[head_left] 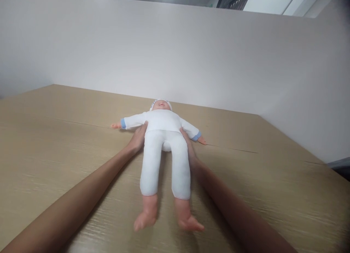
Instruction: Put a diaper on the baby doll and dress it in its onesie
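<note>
A baby doll [164, 123] in a white top, white trousers and white cap lies on its back, its feet toward me and its arms spread out, with blue cuffs at the wrists. My left hand [140, 136] is against the left side of its waist, its fingers hidden behind the body. On the other side my right hand [189, 145] presses along the doll's waist and hip, thumb near the hem of the top. Both hands clasp the doll between them, below its outstretched arms. The doll's bare feet point toward the near edge of the view.
The doll rests on a wide wood-grain table [82, 136] with thin seam lines across it. A pale wall [175, 52] rises behind the far edge. A dark object [340, 165] is partly visible at the far right.
</note>
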### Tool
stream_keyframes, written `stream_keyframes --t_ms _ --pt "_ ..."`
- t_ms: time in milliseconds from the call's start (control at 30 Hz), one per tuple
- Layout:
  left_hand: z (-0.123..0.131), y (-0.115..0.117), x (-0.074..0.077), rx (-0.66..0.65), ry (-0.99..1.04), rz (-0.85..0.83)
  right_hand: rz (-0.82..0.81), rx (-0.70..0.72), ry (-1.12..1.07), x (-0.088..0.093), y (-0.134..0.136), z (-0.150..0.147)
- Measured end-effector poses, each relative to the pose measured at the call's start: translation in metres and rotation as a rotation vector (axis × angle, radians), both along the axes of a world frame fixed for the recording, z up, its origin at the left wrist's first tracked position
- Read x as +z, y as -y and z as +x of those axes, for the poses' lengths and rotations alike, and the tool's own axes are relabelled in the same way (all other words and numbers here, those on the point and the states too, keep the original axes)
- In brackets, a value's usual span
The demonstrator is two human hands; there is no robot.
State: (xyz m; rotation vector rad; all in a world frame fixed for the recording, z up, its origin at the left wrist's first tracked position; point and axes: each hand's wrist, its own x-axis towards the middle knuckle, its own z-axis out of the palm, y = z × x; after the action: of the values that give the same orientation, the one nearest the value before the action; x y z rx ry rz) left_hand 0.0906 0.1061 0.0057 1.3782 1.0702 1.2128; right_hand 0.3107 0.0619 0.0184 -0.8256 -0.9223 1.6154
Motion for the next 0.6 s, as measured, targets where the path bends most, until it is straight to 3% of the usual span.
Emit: stream_keyframes --t_ms 367,600 --pt "-0.0001 -0.0023 0.0004 0.008 0.043 -0.002 0.046 -0.111 0.109 -0.0006 -0.0024 0.0011" --pt "0.0000 -0.0008 0.0036 0.011 0.040 -0.009 0.094 -0.063 0.116 -0.0034 -0.0037 0.0022"
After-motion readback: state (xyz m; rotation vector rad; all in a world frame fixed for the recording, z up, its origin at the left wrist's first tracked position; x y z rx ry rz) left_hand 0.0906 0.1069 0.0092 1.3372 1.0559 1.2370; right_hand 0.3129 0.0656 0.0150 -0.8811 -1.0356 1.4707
